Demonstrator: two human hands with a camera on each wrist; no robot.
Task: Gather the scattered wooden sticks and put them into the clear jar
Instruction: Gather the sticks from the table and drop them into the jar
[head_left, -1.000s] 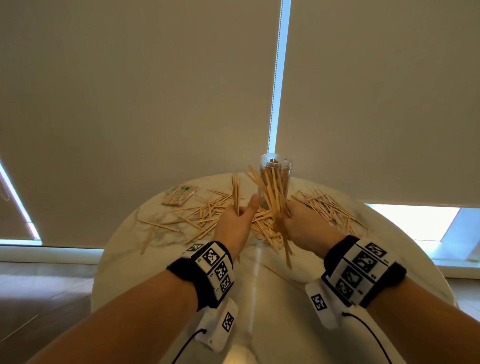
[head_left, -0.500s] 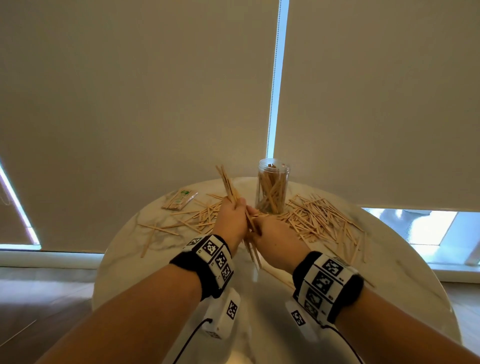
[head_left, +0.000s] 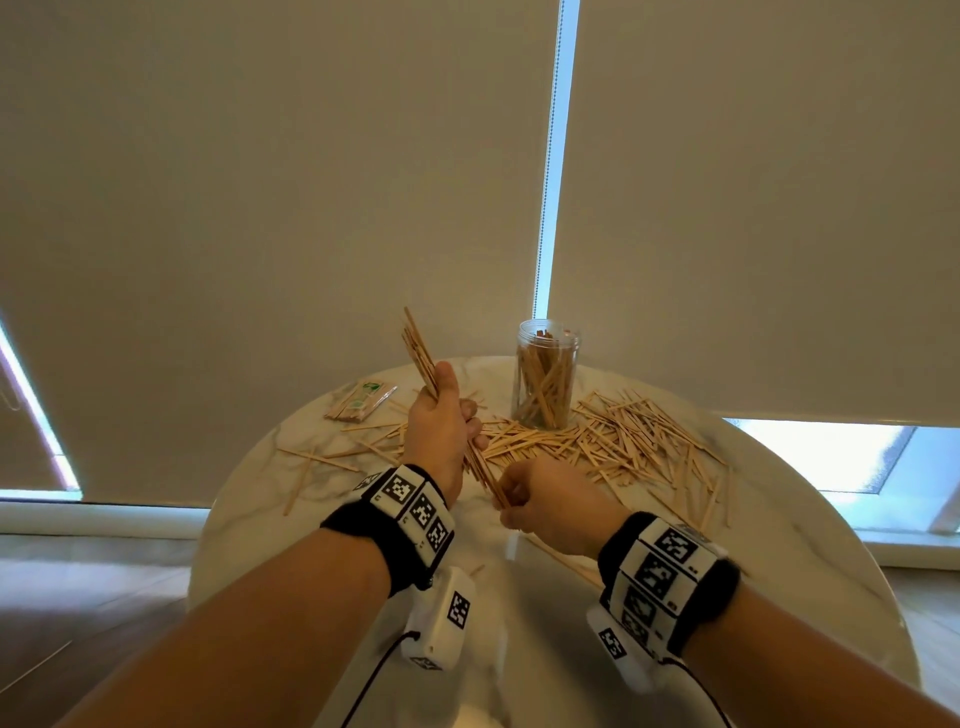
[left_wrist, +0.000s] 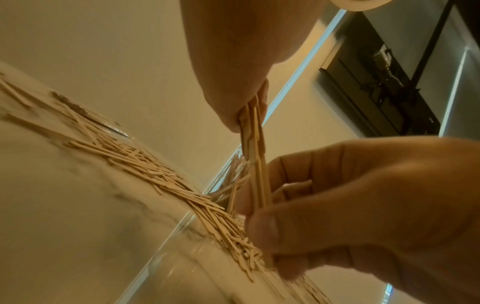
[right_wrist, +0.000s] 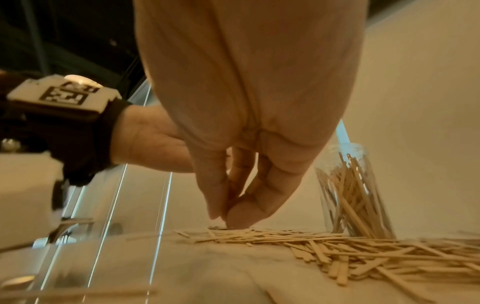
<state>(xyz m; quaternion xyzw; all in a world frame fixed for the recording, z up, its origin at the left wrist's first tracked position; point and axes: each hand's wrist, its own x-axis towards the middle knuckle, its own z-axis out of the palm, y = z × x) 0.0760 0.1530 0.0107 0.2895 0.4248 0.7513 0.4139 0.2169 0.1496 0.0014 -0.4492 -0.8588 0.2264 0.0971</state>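
My left hand (head_left: 441, 426) is fisted round a bundle of wooden sticks (head_left: 420, 353), tilted, tops poking up past the thumb, lower ends running down toward my right hand (head_left: 540, 499). Right hand has fingers curled and pinches the bottom ends of that same bundle; left wrist view shows the sticks passing between thumb and fingers (left_wrist: 262, 228), so both hands are closed on the bundle, looks like I'm squaring it up.

Clear jar (head_left: 545, 379) stands upright at the far side of the round marble worktop (head_left: 779, 597), lid off, already holding a fair number of sticks leaning inside, I'd guess around half full. The bundle is near the jar, left of it, not over the mouth yet.

Left to do: plenty. Big loose pile of sticks (head_left: 623, 447) spread in front and right of the jar, thinner scatter (head_left: 332, 457) on the left, a few strays near my right wrist. A small wrapped packet of sticks (head_left: 361, 400) lies at far left; can't tell if it counts.

Judging progress: well under half gathered, several more handfuls needed
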